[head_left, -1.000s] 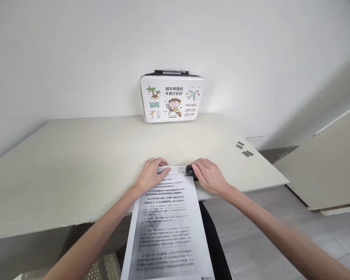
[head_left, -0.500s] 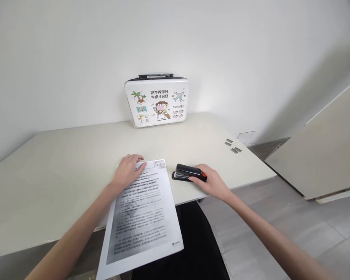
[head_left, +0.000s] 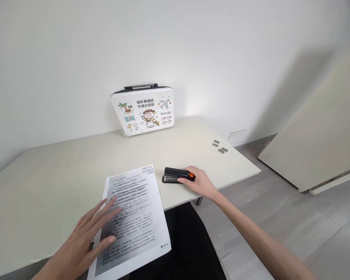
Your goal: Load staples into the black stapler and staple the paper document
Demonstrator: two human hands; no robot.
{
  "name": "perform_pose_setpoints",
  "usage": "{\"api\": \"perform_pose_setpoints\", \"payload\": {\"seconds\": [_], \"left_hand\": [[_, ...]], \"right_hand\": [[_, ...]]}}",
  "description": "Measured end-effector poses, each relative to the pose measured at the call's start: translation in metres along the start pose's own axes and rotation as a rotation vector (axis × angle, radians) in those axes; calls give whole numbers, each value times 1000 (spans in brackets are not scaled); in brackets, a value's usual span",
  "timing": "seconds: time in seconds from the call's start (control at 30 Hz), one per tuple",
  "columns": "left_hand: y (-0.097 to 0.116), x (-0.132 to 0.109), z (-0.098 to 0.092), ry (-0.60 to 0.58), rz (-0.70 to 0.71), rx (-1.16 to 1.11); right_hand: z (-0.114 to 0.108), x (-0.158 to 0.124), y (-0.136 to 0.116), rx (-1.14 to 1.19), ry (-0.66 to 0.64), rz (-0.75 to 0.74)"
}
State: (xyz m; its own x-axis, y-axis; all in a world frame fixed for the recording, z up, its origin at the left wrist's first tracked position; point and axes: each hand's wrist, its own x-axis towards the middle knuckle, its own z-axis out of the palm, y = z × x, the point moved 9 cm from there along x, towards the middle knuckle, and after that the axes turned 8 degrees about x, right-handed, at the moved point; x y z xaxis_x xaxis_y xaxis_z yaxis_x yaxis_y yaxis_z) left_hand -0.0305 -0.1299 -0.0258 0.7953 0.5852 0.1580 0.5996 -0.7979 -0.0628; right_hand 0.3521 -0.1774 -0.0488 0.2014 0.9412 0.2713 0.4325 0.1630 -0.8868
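A printed sheaf of paper (head_left: 132, 217) lies on the pale table (head_left: 61, 175), its lower end hanging over the front edge. My left hand (head_left: 89, 237) rests on its left side with fingers spread flat. A black stapler (head_left: 175, 175) with an orange rear tab sits just right of the paper's top corner. My right hand (head_left: 196, 182) has its fingers closed on the stapler's rear end.
A white carry case (head_left: 142, 109) with cartoon prints and a black handle leans against the wall at the back. Small metal plates (head_left: 219, 147) sit near the table's right edge. A large pale board (head_left: 317, 147) leans at the right over grey floor.
My left hand slid from the paper's top corner down to its left middle and spread flat. The stapler came off the paper's top edge and now rests beside it, right hand still on it.
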Motion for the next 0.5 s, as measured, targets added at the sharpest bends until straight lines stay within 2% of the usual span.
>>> {"api": "perform_pose_setpoints", "payload": {"seconds": [0.1,0.2,0.27,0.37,0.5], "left_hand": [[-6,-5,17,-69,-4,48],[-10,18,29,-85,-1,65],[-9,47,34,-89,-11,65],[-2,104,47,-158,-62,42],[21,188,58,-161,-82,-24]], "right_hand": [[-4,1,2,69,19,25],[-11,1,2,149,64,58],[-17,-1,2,183,121,75],[-25,-3,1,188,198,73],[-31,-7,-6,142,277,-3]]}}
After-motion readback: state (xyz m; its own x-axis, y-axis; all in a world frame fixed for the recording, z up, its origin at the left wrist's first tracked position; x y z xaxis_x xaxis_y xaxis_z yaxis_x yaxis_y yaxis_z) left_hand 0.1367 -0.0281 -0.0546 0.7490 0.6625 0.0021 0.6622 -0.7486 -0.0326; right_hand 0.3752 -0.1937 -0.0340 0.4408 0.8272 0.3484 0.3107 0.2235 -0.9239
